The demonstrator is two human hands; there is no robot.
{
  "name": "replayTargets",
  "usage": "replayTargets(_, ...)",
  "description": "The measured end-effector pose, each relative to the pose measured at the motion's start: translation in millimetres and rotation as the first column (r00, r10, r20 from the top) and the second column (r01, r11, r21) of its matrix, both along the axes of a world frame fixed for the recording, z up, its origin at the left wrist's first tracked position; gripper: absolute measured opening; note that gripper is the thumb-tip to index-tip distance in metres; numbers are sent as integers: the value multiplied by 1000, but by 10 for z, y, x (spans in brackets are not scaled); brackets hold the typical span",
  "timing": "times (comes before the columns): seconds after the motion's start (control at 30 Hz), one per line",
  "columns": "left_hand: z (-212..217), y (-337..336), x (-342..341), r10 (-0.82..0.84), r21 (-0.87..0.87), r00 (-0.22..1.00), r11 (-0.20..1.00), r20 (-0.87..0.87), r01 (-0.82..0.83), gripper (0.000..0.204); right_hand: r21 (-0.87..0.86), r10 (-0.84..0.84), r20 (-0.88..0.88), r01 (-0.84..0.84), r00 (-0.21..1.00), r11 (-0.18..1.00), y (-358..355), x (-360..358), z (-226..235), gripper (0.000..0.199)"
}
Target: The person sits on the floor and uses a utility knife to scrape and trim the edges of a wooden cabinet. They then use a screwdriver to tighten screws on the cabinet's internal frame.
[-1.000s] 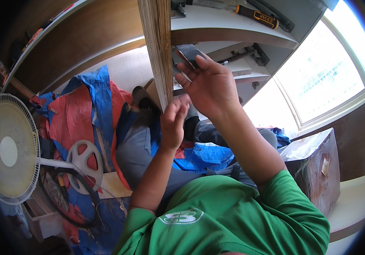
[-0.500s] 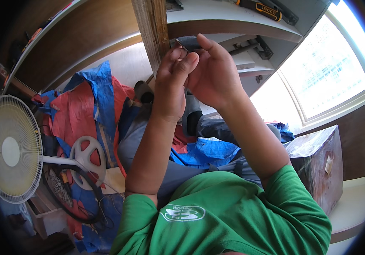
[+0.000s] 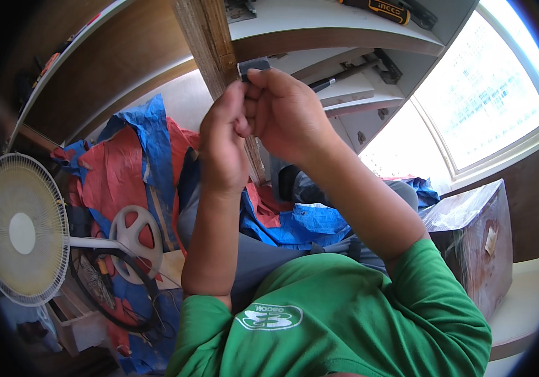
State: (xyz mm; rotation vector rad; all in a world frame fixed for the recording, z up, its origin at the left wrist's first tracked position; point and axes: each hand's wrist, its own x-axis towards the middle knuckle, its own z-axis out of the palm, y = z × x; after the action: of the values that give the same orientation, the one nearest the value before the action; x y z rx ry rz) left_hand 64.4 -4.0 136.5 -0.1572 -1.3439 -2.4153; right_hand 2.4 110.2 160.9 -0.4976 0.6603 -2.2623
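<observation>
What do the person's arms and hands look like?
The left hand and right hand wear no gloves, and the forearms are bare, with nothing around the wrists. The short sleeves are plain green, part of a green shirt with a white emblem.

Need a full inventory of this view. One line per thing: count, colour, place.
Flat piece: 1, dark grey, at the right hand's fingertips, beside the post
Wooden post: 1, brown, upper centre
Shelf unit: 1, white with brown edging, top right of centre
Tool handle: 1, black and orange, upper shelf
Fan: 1, whitish, left
Ring: 1, black, lower left
Sheeting: count unclear, blue and red, floor
Wrapped box: 1, brownish, right
Window: 1, pale frame, upper right
Shirt: 1, green, bottom centre
Left hand: 1, bare, against the right
Right hand: 1, bare, upper centre
</observation>
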Motion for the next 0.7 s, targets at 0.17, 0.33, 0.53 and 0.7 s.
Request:
replayTargets(0.17,-797,-290,128,92,-109,993,991,70,-84,55,27,-218,-13,218,976,976,31,-54,20,33)
replayTargets(0.33,-2048,-477,286,224,-208,853,968,472,-139,49,21,-68,-20,68,997,997,-59,27,68,30)
replayTargets(0.53,-3010,-365,447,170,-325,765,944,621,54,42,-38,-137,7,137,991,990,11,-38,0,29)
replayTargets(0.7,-3114,-377,369,131,-385,789,912,600,142,45,18,-184,18,184,983,983,25,-88,-73,29)
